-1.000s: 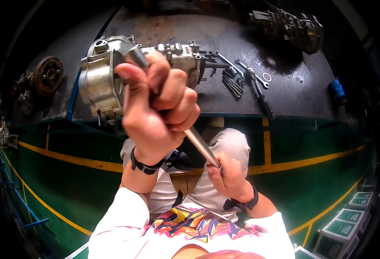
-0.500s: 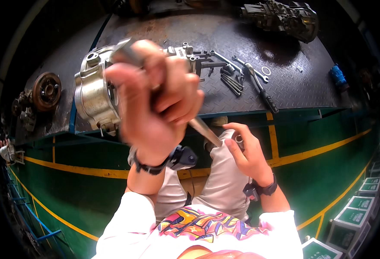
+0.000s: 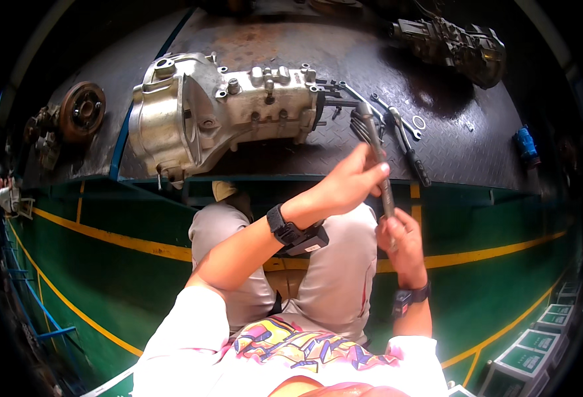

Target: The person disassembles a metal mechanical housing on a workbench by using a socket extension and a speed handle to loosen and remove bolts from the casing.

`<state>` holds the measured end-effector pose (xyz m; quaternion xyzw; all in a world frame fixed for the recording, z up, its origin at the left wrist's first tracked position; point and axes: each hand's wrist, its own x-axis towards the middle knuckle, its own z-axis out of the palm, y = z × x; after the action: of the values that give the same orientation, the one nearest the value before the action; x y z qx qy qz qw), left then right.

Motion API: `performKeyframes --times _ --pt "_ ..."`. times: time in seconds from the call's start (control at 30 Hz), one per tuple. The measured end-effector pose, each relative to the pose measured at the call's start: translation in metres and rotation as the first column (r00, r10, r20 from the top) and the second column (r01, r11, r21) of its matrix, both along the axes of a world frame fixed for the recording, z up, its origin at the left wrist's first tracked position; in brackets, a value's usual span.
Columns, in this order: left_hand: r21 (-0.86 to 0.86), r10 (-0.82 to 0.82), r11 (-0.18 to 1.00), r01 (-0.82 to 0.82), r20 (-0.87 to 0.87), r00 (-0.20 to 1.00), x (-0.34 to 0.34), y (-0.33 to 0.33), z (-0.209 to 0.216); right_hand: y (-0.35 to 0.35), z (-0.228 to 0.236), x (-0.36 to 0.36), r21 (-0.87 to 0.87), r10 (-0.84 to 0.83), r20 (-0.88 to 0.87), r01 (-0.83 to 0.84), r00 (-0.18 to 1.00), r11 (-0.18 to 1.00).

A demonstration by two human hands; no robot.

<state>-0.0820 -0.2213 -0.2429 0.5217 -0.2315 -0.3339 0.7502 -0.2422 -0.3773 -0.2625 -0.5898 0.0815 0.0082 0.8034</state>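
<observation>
My left hand [image 3: 352, 184] grips the middle of a long grey metal bar [image 3: 386, 188] with a thicker far end; its exact kind is unclear. Around the bar's near end, the fingers of my right hand [image 3: 404, 241] are closed. The bar stands out past the bench's front edge, above my right knee, its far end overlapping the loose bolts [image 3: 360, 127] in view. On the bench to the left lies a silver gearbox housing [image 3: 265, 99], wide bell end leftward, with dark shafts [image 3: 340, 102] sticking out of its right end.
Spanners [image 3: 410, 127], a black-handled ratchet [image 3: 416, 159] and a metal ring [image 3: 419, 123] lie on the dark tread-plate bench [image 3: 463, 155]. Another gearbox [image 3: 453, 49] rests far right, near a blue cylindrical part [image 3: 525, 144]. A rusty round drum [image 3: 83, 111] stands left. Boxes [image 3: 526, 357] line the lower right.
My left hand has come down and right with the bar, uncovering the housing. My right hand, open by the knee before, now closes on the bar's near end.
</observation>
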Motion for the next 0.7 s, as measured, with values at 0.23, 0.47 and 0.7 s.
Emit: performKeyframes --times 0.23,0.47,0.7 --pt "0.168 -0.074 0.985 0.035 0.229 0.971 -0.015 0.108 0.035 -0.076 -0.068 0.059 -0.649 -0.227 0.013 0.181 0.974 0.739" --pt "-0.132 0.490 0.870 -0.475 0.139 0.860 -0.044 0.293 0.077 -0.086 -0.057 0.071 -0.970 -0.203 0.140 0.175 0.969 0.168" --pt "0.141 0.914 0.285 -0.948 -0.339 0.224 0.031 0.466 -0.043 -0.073 -0.053 0.108 -0.963 -0.210 0.212 0.168 0.954 -0.210"
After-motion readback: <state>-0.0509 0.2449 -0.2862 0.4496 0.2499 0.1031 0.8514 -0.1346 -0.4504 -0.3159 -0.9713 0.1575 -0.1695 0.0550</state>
